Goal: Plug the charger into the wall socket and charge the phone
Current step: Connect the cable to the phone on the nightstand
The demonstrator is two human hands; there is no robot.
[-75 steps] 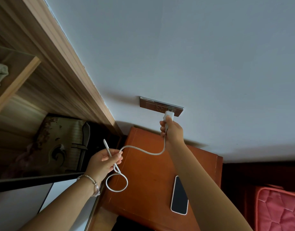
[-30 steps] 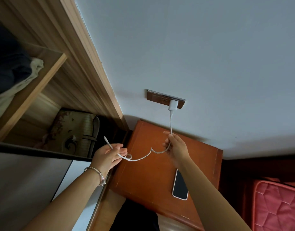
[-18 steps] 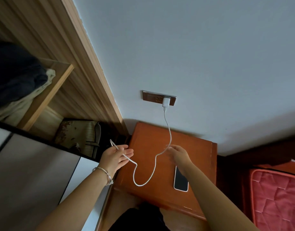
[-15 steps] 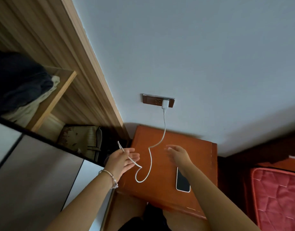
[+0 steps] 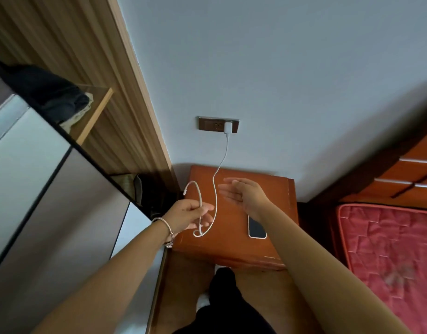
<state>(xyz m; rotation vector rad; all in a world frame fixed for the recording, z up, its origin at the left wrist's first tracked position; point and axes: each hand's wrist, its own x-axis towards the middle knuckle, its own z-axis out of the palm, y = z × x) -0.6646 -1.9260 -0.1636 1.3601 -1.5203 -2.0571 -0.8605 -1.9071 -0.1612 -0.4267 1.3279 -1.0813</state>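
Observation:
The white charger sits plugged into the brown wall socket. Its white cable hangs down over the orange-brown bedside table and loops low near the table's left side. My left hand pinches the cable near its free end, which curves up and to the left, ending at the plug tip. My right hand hovers open above the table, fingers spread, just right of the cable and not touching it. A dark-screened phone lies face up on the table, partly behind my right forearm.
A wooden wardrobe with a shelf of folded clothes and a grey sliding door stands to the left. A red quilted mattress and wooden bed frame lie at the right. My dark-trousered leg shows below the table.
My right hand let go of the charger after plugging it in, slid down the cable and now hangs open. My left hand kept the cable end and moved slightly right.

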